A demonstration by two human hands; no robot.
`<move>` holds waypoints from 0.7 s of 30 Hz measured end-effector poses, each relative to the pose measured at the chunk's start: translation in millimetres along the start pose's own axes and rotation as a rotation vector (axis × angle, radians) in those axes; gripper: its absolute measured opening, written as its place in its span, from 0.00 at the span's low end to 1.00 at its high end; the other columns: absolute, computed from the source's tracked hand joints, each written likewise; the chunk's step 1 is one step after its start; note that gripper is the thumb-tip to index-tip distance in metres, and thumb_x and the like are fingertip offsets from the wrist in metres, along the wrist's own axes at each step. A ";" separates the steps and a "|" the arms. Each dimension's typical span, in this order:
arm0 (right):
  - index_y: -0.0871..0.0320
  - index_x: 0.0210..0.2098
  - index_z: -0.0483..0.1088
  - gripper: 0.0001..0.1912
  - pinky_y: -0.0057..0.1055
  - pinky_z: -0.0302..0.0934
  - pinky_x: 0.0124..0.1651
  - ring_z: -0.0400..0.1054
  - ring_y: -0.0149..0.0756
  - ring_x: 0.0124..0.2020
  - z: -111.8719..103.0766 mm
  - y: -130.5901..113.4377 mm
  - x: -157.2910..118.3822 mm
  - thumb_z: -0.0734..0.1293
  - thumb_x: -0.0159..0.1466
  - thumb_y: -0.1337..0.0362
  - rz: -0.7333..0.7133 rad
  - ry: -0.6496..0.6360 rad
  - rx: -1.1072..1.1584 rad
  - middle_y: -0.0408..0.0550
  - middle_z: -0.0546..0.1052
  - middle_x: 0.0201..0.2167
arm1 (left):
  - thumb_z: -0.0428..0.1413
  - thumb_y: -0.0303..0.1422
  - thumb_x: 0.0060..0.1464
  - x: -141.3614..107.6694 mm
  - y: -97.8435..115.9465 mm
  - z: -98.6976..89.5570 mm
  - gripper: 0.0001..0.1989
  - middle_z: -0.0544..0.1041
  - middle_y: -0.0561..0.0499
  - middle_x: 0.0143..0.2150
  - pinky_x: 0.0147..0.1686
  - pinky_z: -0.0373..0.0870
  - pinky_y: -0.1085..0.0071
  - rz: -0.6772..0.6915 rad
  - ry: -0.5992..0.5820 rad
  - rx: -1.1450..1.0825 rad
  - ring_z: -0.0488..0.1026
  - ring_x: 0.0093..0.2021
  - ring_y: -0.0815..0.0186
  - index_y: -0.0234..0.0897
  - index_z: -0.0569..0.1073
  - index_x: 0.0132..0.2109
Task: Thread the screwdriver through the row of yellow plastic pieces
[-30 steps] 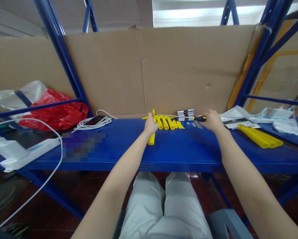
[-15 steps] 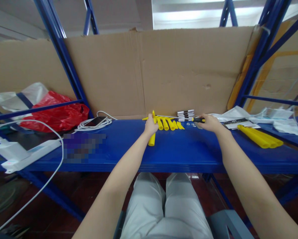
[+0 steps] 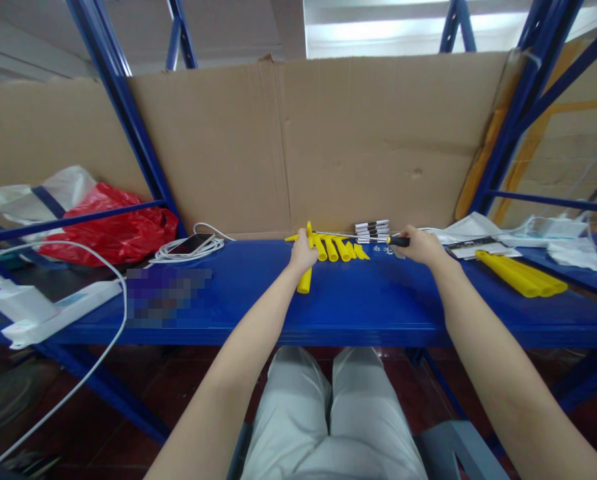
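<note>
From the head cam: left hand point(image 3: 304, 255) is wrapped snugly around a yellow plastic T-shaped handle point(image 3: 303, 283), standing at the middle of the blue workbench point(image 3: 258, 293). Right hand point(image 3: 422, 245) has its fingers curled closed on the black-and-yellow grip of a screwdriver point(image 3: 399, 241), with the long shaft pointing left at the T-piece. Can't tell if the tip's actually seated, too small. I'd call it mid-job: the driver work on this one looks in hand, not done. More yellow tubes point(image 3: 332, 249) lie just right of it, and loose screw-like bits point(image 3: 389, 251) are out too, so probably plenty left. Yellow handles point(image 3: 521, 275) grouped on the far right might be finished ones or spare parts, honestly can't tell.
</note>
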State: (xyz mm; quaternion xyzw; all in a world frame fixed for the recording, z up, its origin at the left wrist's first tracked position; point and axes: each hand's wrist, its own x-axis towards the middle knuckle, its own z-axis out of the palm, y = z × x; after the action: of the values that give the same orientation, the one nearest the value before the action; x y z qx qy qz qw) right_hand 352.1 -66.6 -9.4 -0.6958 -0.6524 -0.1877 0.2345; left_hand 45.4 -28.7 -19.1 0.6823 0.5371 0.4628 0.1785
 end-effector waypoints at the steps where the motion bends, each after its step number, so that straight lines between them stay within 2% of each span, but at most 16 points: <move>1: 0.53 0.42 0.74 0.15 0.38 0.61 0.37 0.75 0.51 0.39 -0.4 -0.6 -0.3 0.68 0.56 0.59 -0.008 -0.005 0.003 0.53 0.82 0.37 | 0.55 0.17 0.48 0.3 -0.2 0.3 0.21 0.78 0.42 0.51 0.56 0.71 0.61 0.003 0.004 -0.004 0.76 0.55 0.57 0.40 0.63 0.48; 10: 0.52 0.36 0.75 0.11 0.39 0.61 0.38 0.73 0.52 0.43 2.7 1.6 0.8 0.68 0.54 0.60 -0.077 0.057 -0.021 0.53 0.81 0.38 | 0.56 0.17 0.46 2.5 -2.8 2.9 0.25 0.79 0.43 0.50 0.57 0.70 0.59 0.008 0.025 -0.020 0.76 0.56 0.56 0.41 0.64 0.50; 16: 0.53 0.39 0.72 0.12 0.36 0.59 0.34 0.74 0.49 0.35 1.3 -0.8 0.2 0.69 0.54 0.60 -0.009 -0.045 -0.013 0.53 0.81 0.33 | 0.55 0.16 0.46 1.3 -0.6 1.9 0.25 0.79 0.42 0.51 0.57 0.70 0.60 0.003 0.018 -0.016 0.76 0.56 0.56 0.40 0.64 0.50; 21: 0.52 0.39 0.73 0.12 0.36 0.60 0.36 0.75 0.49 0.37 1.0 -1.3 0.1 0.68 0.55 0.60 -0.053 -0.076 0.003 0.52 0.82 0.35 | 0.55 0.16 0.47 -0.2 2.4 0.4 0.23 0.78 0.43 0.51 0.57 0.70 0.62 -0.005 0.020 0.005 0.76 0.56 0.57 0.40 0.63 0.49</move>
State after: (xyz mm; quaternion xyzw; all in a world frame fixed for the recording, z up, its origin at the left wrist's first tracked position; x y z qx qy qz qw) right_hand 350.8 -65.9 -10.1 -0.6843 -0.6794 -0.1665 0.2057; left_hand 47.1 -29.6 -17.7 0.6766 0.5417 0.4680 0.1726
